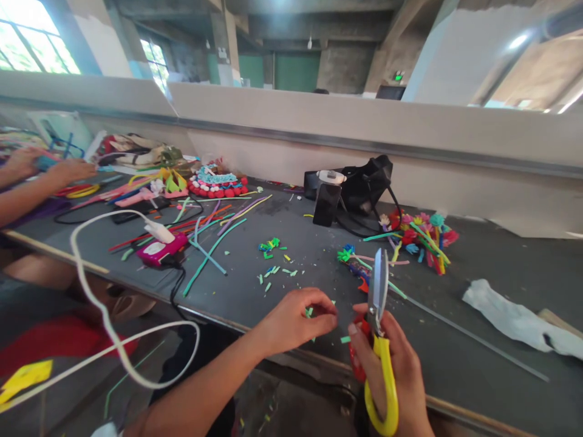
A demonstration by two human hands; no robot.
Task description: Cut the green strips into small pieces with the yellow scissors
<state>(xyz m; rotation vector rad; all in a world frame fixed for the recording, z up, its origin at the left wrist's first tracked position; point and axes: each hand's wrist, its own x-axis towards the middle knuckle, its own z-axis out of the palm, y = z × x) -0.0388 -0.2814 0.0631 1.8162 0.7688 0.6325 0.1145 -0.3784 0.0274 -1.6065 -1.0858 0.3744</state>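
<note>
My right hand (pixel 395 370) grips yellow-and-red handled scissors (pixel 378 315), blades closed and pointing up, near the front edge of the dark table (pixel 478 315). My left hand (pixel 296 318) is closed in a pinch on a tiny green piece (pixel 309 312), just left of the scissors. Small green and yellow cut bits (pixel 273 270) lie scattered on the table beyond my left hand. A bunch of coloured pipe-cleaner flowers (pixel 423 240) lies to the far right of the blades.
Long coloured pipe cleaners (pixel 214 233) lie at left, with a pink power bank (pixel 161 250) and white cable (pixel 104 315). A black bag (pixel 368 185) and phone (pixel 327 203) stand at the back. A white cloth (pixel 514 318) lies right. Another person's hands (pixel 45 170) work far left.
</note>
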